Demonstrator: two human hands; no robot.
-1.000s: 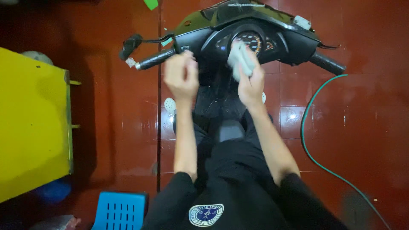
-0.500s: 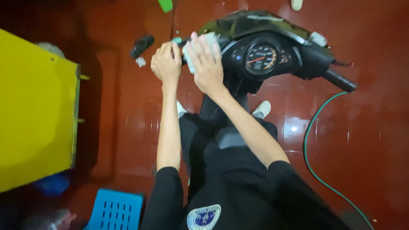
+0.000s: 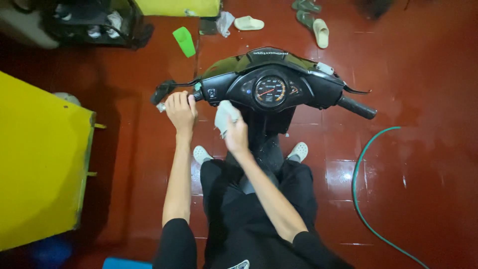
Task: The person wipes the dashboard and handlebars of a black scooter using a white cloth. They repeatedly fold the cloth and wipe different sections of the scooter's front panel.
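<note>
I sit astride a black scooter point(image 3: 279, 74), looking down at its handlebar and round speedometer point(image 3: 270, 90). My left hand point(image 3: 180, 110) is wrapped around the left handlebar grip point(image 3: 195, 96), beside the brake lever. My right hand point(image 3: 235, 130) clutches a pale grey cloth point(image 3: 224, 115) and presses it against the black panel just below the dashboard, left of centre. The right handlebar grip point(image 3: 356, 107) sticks out untouched. My legs in black trousers and white shoes rest on the footboard.
A large yellow box point(image 3: 40, 164) stands close on the left. A green hose point(image 3: 363, 184) curves over the red tiled floor on the right. Sandals point(image 3: 318, 31) and a green cup point(image 3: 184, 41) lie beyond the scooter. A blue crate edge point(image 3: 124, 263) shows at the bottom.
My right hand with the cloth moved from the right of the dashboard across to the left side, then down below it. My left hand stayed at the left grip. The view shifted.
</note>
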